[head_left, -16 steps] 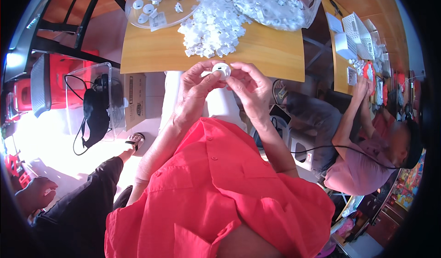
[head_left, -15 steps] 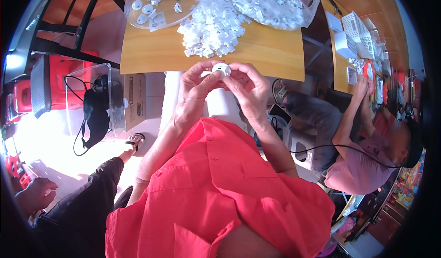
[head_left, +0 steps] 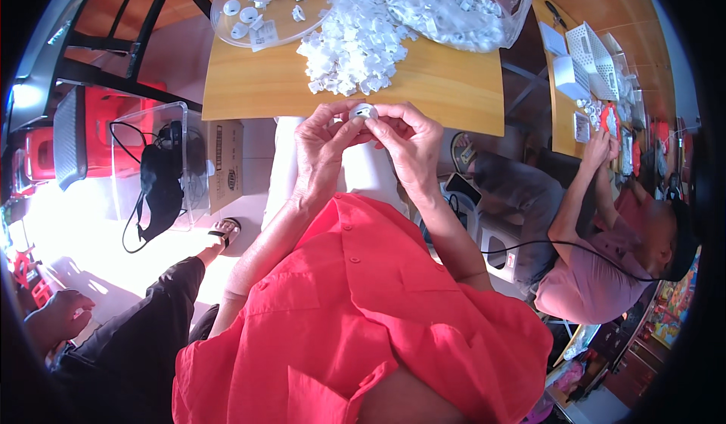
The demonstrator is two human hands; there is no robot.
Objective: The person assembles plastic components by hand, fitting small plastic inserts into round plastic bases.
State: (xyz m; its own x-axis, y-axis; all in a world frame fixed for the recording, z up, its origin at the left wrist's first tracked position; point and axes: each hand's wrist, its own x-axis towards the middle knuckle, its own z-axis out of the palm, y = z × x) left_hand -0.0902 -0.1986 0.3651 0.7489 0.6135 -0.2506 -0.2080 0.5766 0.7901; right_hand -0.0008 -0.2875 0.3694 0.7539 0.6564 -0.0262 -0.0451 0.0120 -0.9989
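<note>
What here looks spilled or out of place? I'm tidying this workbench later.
Nothing looks damaged. The white plastic parts lie in a loose heap on the wooden table beside the clear bag. Both the left hand and right hand hold one small white part.

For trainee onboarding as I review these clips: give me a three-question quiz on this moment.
1. True or false: both hands hold the small white part.
2. What lies heaped on the wooden table? A) white plastic pieces B) red cloths C) black cables
3. Fill in: the clear bag lies to the ____ of the heap.

Key: 1 true: left hand and right hand pinch it. 2 A. 3 right.
</note>
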